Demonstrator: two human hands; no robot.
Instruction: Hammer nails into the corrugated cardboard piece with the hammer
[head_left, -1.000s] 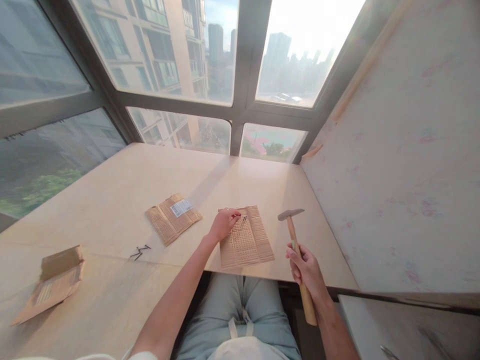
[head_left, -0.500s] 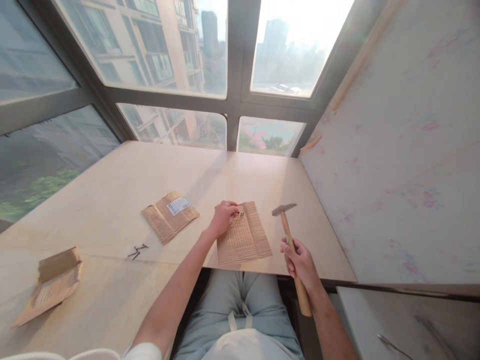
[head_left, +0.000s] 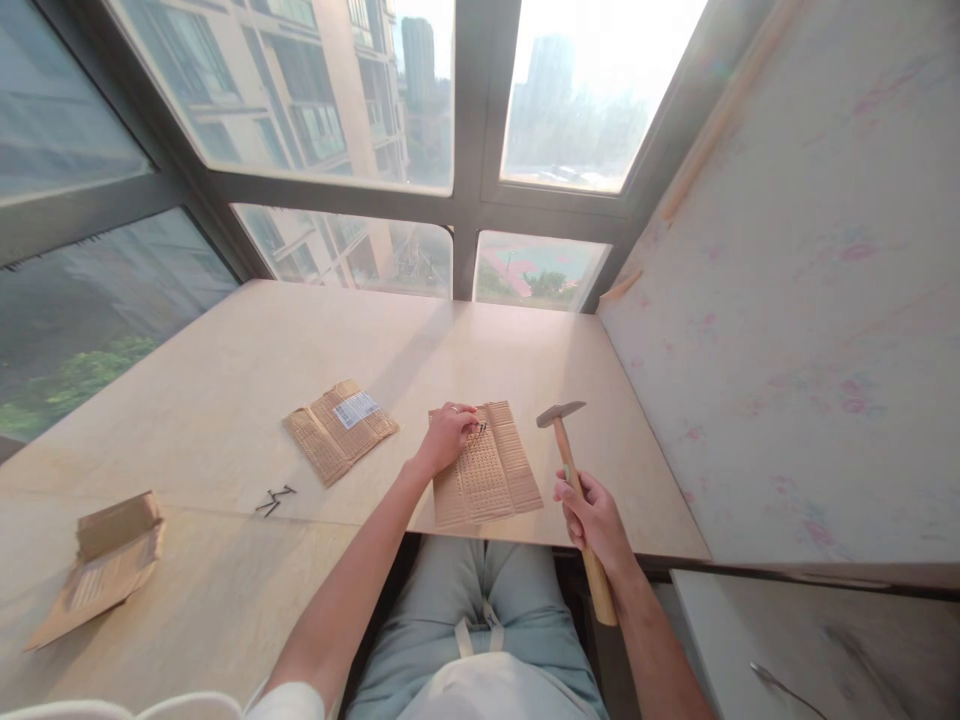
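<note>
Pinched at its fingertips, my left hand [head_left: 447, 440] rests on the upper left of a corrugated cardboard piece [head_left: 487, 485] with rows of small holes. A few short dark nails [head_left: 482, 428] stand in the cardboard by those fingertips; the pinch seems to be on one, partly hidden by the fingers. My right hand [head_left: 598, 515] is wrapped round the wooden handle of a hammer [head_left: 566, 456]. The hammer is raised with its metal head up, right of the cardboard and apart from it.
Several loose dark nails [head_left: 274, 499] lie left on the pale table [head_left: 247, 400]. Behind them is a cardboard piece with a white label [head_left: 330, 445]; at far left, a bent cardboard piece [head_left: 112, 580]. Windows [head_left: 465, 180] and a patterned wall [head_left: 787, 330] bound the table.
The hammer in my right hand has shifted slightly left, towards the cardboard. My left hand stays in nearly the same place.
</note>
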